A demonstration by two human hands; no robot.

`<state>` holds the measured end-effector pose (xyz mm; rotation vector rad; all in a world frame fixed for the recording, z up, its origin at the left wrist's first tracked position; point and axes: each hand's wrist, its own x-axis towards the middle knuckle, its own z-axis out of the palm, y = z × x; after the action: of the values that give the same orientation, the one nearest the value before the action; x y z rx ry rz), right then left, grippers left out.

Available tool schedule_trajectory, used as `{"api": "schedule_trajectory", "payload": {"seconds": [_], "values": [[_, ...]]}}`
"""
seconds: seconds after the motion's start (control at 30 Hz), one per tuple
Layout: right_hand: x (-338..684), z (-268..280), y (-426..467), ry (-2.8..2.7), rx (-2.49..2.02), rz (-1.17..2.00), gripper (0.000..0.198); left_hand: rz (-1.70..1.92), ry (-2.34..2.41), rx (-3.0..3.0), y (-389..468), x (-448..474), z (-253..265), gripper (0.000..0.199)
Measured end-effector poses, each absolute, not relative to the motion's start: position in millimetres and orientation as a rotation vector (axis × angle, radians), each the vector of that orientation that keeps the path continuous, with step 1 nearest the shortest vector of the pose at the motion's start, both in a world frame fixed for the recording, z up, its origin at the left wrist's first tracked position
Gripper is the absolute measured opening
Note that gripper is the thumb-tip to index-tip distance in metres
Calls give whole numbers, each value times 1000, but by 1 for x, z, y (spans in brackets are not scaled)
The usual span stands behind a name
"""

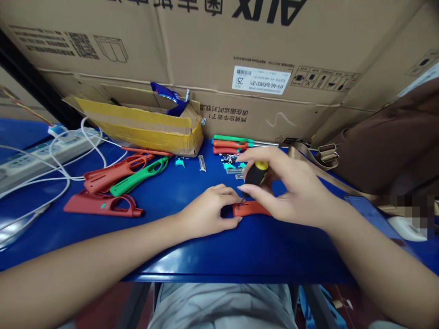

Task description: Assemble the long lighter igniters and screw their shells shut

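My right hand (298, 192) is closed around a stubby black and yellow screwdriver (256, 174), tilted with its thin shaft pointing down. Its tip meets the end of an orange lighter casing (252, 209) lying on the blue table (192, 256). With thumb and fingers, my left hand (209, 210) pinches the left end of that casing; the right part of the casing is hidden behind my right hand. Beyond my hands lie small turquoise triggers (229, 166) and clear little tanks (202, 162). Lighters with metal tubes (236, 140) rest behind them.
To the left are orange (109, 174), green (137, 178) and dark red (92, 204) casings. A yellow-taped carton (137, 125) stands behind, near a power strip (24, 157) with white cables. Large cardboard (192, 55) walls the back. A brown bag (394, 132) sits right.
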<state>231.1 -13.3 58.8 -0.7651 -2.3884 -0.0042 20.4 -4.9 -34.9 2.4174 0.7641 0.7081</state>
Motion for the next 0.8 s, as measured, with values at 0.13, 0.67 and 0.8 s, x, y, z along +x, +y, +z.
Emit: {"api": "schedule_trajectory", "payload": {"seconds": [0.13,0.67,0.8], "values": [[226,53,-7,-2439,-681,-244,35,697,772,2438,-4,20,-36,31],[227,51,-5,-2330,-652,-38,29,650,787,2434,-6,19,-31,29],[231,55,-3,-2332,-547,-394,15,648,773,2450,-6,19,-31,32]]}}
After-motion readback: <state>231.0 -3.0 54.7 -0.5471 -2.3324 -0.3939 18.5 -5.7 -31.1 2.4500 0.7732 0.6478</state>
